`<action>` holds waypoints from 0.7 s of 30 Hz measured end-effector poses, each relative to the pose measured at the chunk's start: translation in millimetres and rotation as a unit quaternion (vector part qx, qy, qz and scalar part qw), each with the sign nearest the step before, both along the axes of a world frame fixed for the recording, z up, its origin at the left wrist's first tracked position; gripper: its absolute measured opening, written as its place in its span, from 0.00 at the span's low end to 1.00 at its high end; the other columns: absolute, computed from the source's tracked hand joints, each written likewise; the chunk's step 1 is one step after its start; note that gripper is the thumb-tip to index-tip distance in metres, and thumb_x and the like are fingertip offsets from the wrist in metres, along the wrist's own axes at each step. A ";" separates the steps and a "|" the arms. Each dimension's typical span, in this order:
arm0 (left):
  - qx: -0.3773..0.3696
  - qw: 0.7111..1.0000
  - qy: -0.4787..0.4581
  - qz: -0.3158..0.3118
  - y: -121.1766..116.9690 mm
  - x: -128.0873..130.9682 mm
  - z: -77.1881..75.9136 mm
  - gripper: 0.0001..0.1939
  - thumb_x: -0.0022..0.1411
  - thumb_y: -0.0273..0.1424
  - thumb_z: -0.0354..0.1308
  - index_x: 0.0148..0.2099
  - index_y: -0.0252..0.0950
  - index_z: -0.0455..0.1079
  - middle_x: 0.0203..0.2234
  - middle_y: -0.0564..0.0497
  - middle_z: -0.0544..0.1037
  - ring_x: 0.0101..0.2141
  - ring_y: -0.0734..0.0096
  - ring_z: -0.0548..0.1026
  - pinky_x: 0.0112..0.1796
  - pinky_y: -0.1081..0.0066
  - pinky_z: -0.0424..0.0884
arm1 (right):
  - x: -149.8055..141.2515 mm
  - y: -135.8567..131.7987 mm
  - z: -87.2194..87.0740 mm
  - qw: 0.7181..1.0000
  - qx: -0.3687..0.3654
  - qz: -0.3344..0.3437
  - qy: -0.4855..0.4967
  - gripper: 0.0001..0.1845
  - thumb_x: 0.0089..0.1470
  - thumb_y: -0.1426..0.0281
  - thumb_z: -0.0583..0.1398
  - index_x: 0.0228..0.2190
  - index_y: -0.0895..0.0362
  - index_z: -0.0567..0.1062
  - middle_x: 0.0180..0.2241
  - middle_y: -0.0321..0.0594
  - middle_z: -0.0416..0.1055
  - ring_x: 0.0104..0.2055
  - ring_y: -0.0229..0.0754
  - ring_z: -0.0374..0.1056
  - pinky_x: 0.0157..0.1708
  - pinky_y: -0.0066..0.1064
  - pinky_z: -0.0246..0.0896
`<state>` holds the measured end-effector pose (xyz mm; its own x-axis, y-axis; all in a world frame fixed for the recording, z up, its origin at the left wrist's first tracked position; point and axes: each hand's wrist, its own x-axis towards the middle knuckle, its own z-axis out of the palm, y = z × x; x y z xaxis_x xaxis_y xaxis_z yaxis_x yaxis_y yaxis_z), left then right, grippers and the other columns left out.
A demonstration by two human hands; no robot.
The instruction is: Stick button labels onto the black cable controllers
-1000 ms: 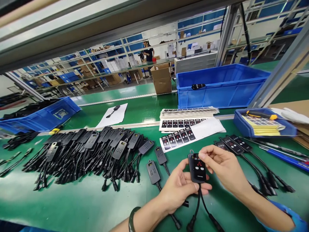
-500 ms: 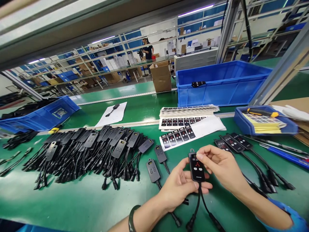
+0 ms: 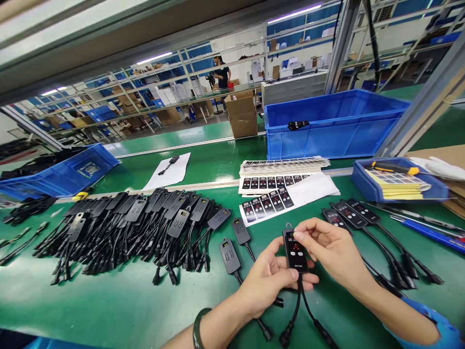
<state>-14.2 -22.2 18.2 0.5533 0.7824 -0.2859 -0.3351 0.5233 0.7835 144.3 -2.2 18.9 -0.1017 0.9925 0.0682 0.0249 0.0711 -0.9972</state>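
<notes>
My left hand (image 3: 267, 281) cradles a small black cabled controller (image 3: 297, 254) from below, its fingers behind the case and its thumb at the lower edge. A dark label with red marks and two pale button areas covers the controller's front. At the top right corner, my right hand (image 3: 332, 247) grips the controller, the thumb pressing on the label. Two cables hang from the bottom onto the green bench. Left of my hands lie two unlabelled controllers (image 3: 230, 256). Several labelled controllers (image 3: 349, 214) rest to the right. A sheet of labels (image 3: 267, 206) lies just behind the held controller.
A large pile of unlabelled controllers (image 3: 134, 213) spreads over the left of the bench. Behind stand a blue bin (image 3: 327, 138) and a stack of label sheets (image 3: 283, 167). At right are a small blue tray (image 3: 399, 191) with a screwdriver, and tweezers (image 3: 414, 213). A person (image 3: 221, 77) stands far back.
Almost nothing differs. My right thumb has shifted very slightly left at the top of the label; the controller stays in both hands.
</notes>
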 end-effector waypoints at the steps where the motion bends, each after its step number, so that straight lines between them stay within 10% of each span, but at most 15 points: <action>1: 0.001 1.000 0.004 0.002 -0.2 0.3 -0.1 0.29 0.52 0.30 0.63 0.55 0.36 0.56 0.41 0.37 0.72 0.39 0.56 0.75 0.38 0.73 0.76 | -0.4 -0.3 -0.2 1.000 0.001 -0.003 -0.002 0.13 0.52 0.61 0.62 0.30 0.58 0.72 0.24 0.37 0.67 0.21 0.32 0.61 0.19 0.22 0.61; 21: 0.024 0.999 0.026 0.018 -5.0 4.2 -3.2 0.38 0.48 0.40 0.69 0.56 0.37 0.54 0.35 0.43 0.74 0.35 0.64 0.76 0.36 0.79 0.74 | -5.3 -2.3 1.3 0.997 0.025 -0.048 -0.060 0.12 0.51 0.62 0.62 0.27 0.59 0.72 0.21 0.35 0.64 0.22 0.33 0.60 0.18 0.20 0.58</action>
